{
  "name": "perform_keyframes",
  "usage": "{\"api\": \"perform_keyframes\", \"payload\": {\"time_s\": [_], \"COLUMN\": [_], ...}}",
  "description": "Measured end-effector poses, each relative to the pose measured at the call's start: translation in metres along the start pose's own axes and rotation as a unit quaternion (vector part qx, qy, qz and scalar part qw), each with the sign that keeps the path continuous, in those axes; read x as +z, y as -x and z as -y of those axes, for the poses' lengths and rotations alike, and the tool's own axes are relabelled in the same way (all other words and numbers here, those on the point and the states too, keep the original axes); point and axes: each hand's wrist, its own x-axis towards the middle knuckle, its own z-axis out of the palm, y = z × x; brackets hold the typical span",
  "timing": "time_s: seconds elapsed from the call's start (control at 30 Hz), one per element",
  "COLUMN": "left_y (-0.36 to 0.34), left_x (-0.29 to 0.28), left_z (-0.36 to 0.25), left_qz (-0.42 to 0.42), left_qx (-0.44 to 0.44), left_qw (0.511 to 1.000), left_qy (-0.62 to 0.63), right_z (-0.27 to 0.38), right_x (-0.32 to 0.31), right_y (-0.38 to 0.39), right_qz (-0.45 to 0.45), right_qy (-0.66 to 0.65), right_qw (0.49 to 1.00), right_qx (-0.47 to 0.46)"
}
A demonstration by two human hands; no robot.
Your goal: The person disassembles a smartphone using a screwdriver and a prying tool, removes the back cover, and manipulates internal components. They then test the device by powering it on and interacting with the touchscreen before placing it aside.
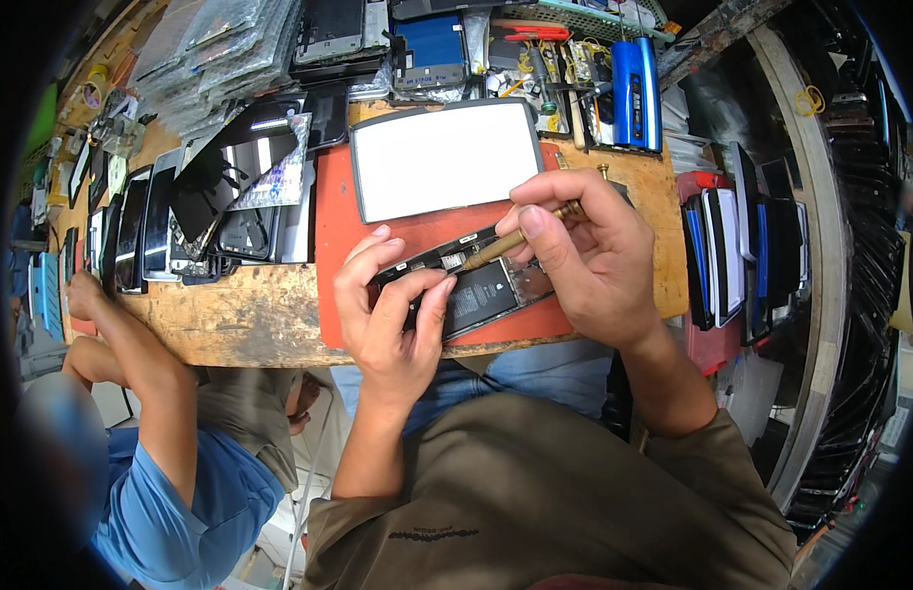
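My left hand (383,329) is closed on an opened smartphone (476,300), its black battery exposed, held tilted over a red mat (336,187). My right hand (599,265) pinches a slim brass-coloured pen-like tool (506,243), whose tip is at a small silvery part along the phone's inner edge beside the battery, near my left fingertips. Just beyond the phone lies a white pad with a dark border (445,157).
Phones and dark screens (161,211) crowd the wooden bench's (250,324) left, with bubble-wrapped packs (191,59) behind. Tools and a blue cylinder (634,93) sit at the back. Upright panels (732,256) stand right. A co-worker (181,482) in blue sits at the left.
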Motion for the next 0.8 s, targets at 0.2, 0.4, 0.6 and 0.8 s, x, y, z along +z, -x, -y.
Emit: {"api": "perform_keyframes", "payload": {"time_s": [0.2,0.4,0.6,0.8], "left_y": [0.0005,0.0002,0.0000,-0.0034], "left_x": [-0.0013,0.0010,0.0000,0.0024], "left_z": [0.0009,0.0023,0.0027,0.0020], "left_qz": [-0.004,-0.039,-0.047,-0.060], "left_qx": [-0.015,-0.032,-0.083,-0.075], "left_qw": [1.000,0.998,0.995,0.994], "left_qy": [0.007,-0.024,-0.041,-0.061], "right_z": [-0.0017,0.0023,0.0046,0.0019], "right_x": [0.0012,-0.0049,0.0002,0.0047], "right_y": [-0.0004,-0.0030,-0.0060,-0.0079], "right_qz": [-0.005,-0.002,0.036,0.069], "right_qy": [0.007,0.129,0.242,0.243], "right_qw": [1.000,0.987,0.950,0.949], "right_qx": [-0.010,-0.092,-0.196,-0.188]}}
